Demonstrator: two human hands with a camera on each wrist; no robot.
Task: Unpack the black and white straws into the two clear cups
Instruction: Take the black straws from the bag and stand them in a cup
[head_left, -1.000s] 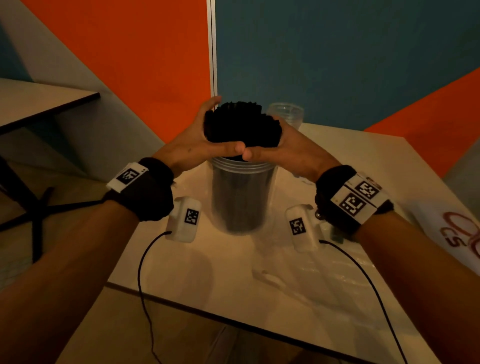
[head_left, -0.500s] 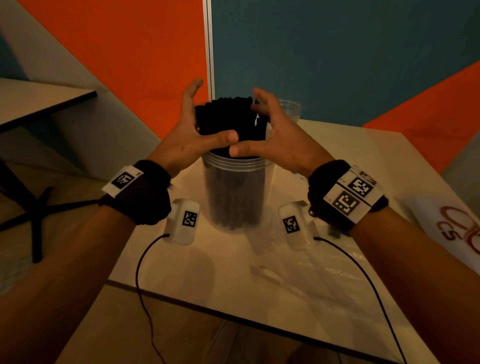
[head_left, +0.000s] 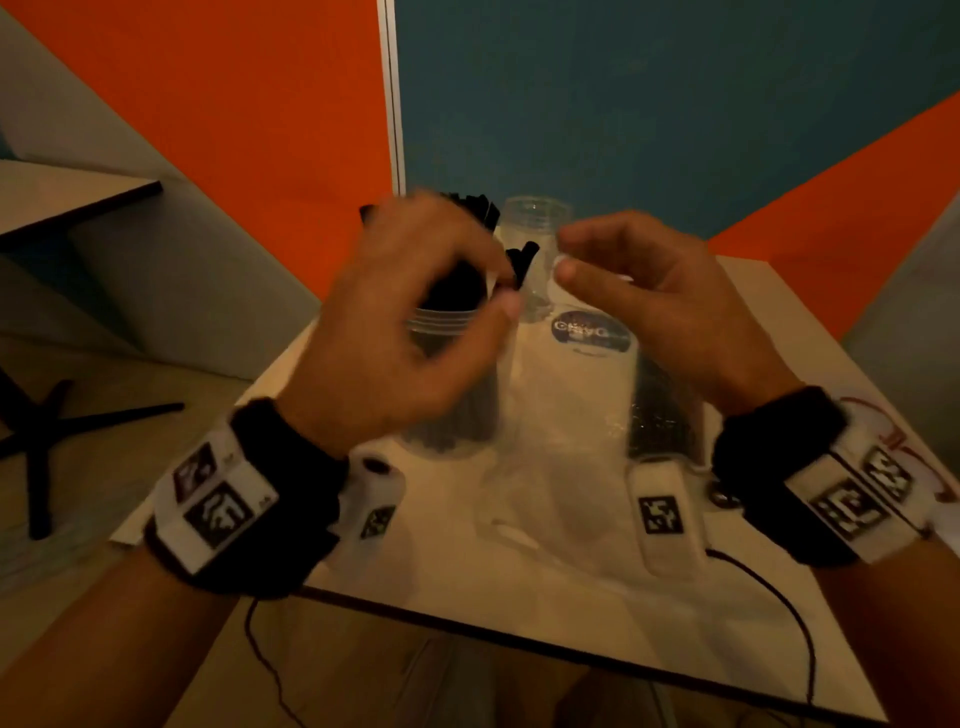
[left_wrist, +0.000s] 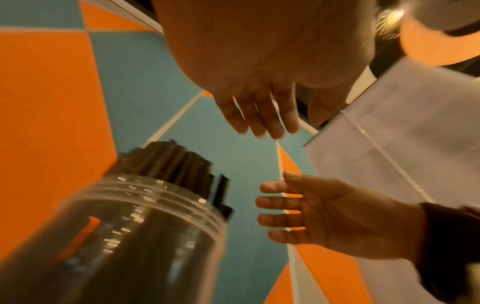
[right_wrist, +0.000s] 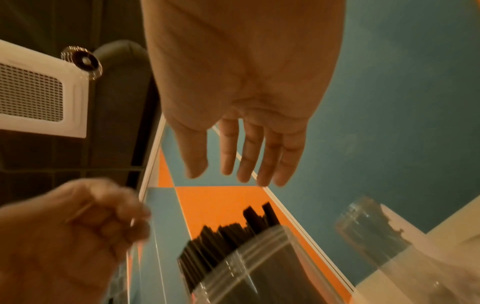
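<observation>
Black straws (head_left: 470, 234) are standing packed in the near clear cup (head_left: 449, 384) on the desk (head_left: 545, 561), their tips fanning above the rim, and both hands are coming off them. Moments ago the palms were cupped round the bundle's top, pressing it together; now the left hand (head_left: 410, 317) is drawing back with its fingers (head_left: 506, 304) curling loosely and holding nothing I can make out through the blur. To the right, the second clear cup (head_left: 535, 244) is waiting behind, seemingly empty. Further right, the right hand (head_left: 654, 306) is hovering apart with relaxed fingers (left_wrist: 272, 205), gripping nothing. The black load looks settled; white straws probably come next.
</observation>
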